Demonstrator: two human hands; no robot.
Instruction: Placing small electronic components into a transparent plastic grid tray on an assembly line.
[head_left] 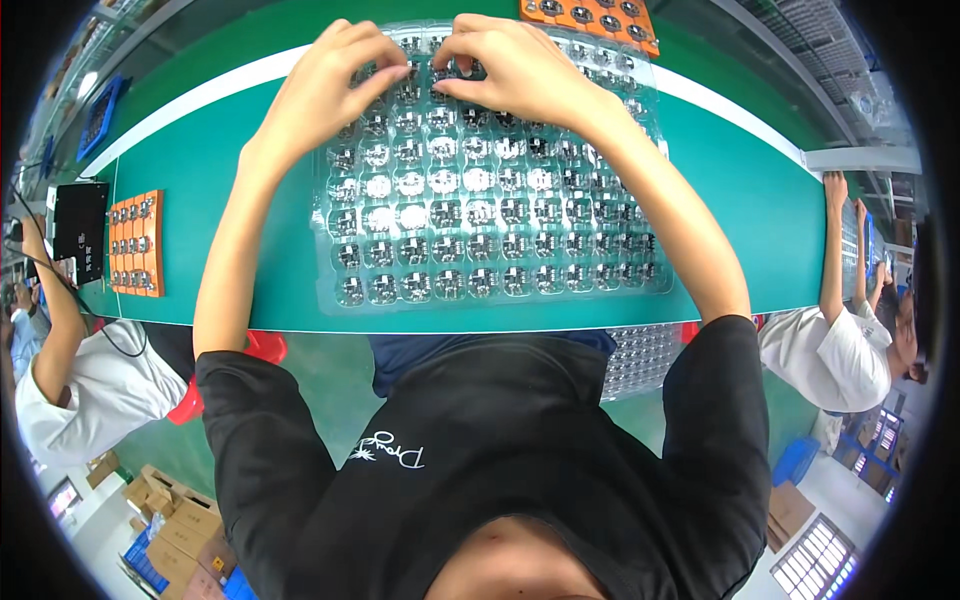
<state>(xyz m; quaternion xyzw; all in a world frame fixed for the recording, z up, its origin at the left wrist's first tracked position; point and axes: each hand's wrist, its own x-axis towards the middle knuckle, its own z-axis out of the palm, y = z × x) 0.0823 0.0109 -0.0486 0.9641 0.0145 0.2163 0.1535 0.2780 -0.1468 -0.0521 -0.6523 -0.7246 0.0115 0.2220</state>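
A clear plastic tray (pixel 330 290) lies on the green bench in front of me, its many pockets holding small round circuit boards (pixel 447 248). Both my hands are over its far rows. My left hand (pixel 340 80) is curled, with thumb and forefinger brought together above the boards. Close to its right, my right hand (pixel 510 65) bends the same way, thumb and forefinger pointing toward the left hand's fingertips. Whatever sits between the fingers of either hand is too small and too hidden to make out.
An orange tray (pixel 155 245) of small boards stands at the left, beside a black box (pixel 80 230). Another orange tray (pixel 590 25) lies at the far right. People sit on both sides. Below the bench edge, another clear tray (pixel 640 360) of parts shows near my right elbow.
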